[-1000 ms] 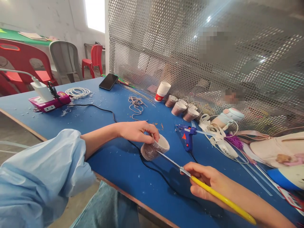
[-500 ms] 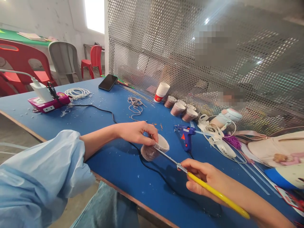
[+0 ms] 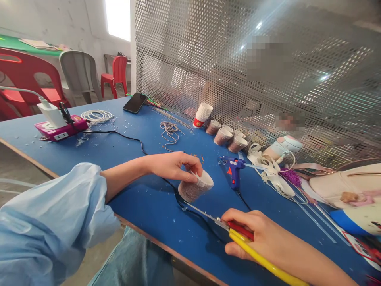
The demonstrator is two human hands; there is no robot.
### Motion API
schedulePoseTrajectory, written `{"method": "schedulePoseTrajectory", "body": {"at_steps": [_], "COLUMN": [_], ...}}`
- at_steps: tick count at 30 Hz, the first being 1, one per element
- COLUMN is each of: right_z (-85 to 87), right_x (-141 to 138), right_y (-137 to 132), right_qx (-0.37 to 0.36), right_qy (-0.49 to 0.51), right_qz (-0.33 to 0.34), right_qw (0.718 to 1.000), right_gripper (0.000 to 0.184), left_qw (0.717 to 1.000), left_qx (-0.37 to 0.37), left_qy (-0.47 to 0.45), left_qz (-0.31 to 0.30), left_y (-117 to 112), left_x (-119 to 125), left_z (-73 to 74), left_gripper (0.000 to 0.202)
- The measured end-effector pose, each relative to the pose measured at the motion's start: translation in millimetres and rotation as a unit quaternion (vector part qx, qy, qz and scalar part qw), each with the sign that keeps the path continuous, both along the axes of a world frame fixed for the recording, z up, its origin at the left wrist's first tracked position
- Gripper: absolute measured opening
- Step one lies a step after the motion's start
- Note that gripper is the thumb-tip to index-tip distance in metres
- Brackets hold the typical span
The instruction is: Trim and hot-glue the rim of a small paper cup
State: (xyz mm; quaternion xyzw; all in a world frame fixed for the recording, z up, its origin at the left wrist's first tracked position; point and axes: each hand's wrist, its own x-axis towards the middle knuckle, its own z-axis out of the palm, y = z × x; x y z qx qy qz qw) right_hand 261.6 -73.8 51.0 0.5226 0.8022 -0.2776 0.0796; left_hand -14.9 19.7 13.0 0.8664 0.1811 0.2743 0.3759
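My left hand [image 3: 172, 166] pinches the rim of a small paper cup [image 3: 195, 186] wrapped in brownish string, tilted on its side on the blue table [image 3: 125, 159]. My right hand [image 3: 256, 236] is closed round scissors [image 3: 238, 232] with yellow and red handles. Their thin blades point left and lie low over the table, just below the cup and apart from it. A black cable [image 3: 190, 208] runs under the cup and the blades.
A blue glue gun [image 3: 233, 169] lies just right of the cup. Behind it stand several wrapped cups [image 3: 224, 135] and a white cup stack [image 3: 204, 114] against a perforated metal screen [image 3: 238, 71]. Ribbons [image 3: 274, 174] lie at right; a phone [image 3: 135, 102], pink power strip [image 3: 61, 128] and string [image 3: 170, 131] at left.
My right hand drew the scissors back toward me and down, so the blade tips left the cup's rim. My left hand tipped the cup slightly.
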Motion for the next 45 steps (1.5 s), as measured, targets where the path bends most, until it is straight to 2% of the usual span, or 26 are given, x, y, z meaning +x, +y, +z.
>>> {"method": "schedulePoseTrajectory", "body": {"at_steps": [3, 8, 15, 18, 30, 40, 45], "right_z": [-2.0, -9.2, -38.6, -45.5, -44.6, -35.0, -38.5], "right_x": [5, 16, 22, 20, 3, -5, -6], "right_y": [-1, 3, 2, 1, -8, -11, -10], "right_qx": [-0.006, -0.031, -0.078, -0.099, -0.081, -0.111, -0.081], "right_qy": [-0.005, 0.029, 0.166, 0.202, 0.282, 0.275, 0.293], "right_qz": [0.007, -0.008, -0.045, -0.064, -0.150, -0.171, -0.164], "right_qw": [1.000, 0.999, 0.982, 0.972, 0.944, 0.940, 0.938], "right_gripper": [0.036, 0.046, 0.053, 0.056, 0.065, 0.071, 0.067], "left_qw": [1.000, 0.999, 0.999, 0.999, 0.999, 0.999, 1.000], "left_qx": [-0.007, -0.028, -0.009, -0.004, -0.007, -0.015, -0.014], "left_qy": [0.004, 0.029, 0.040, 0.041, 0.024, -0.006, -0.005], "left_qz": [0.023, -0.015, -0.012, 0.000, 0.037, 0.034, 0.027], "left_y": [0, 0, 1, 0, 0, 1, 1], "left_x": [1, -1, -3, -2, 0, 0, 0], "left_z": [-0.7, 3.1, 3.9, 2.8, 0.0, -1.9, -1.8], "left_gripper": [0.018, 0.020, 0.020, 0.018, 0.018, 0.015, 0.015]}}
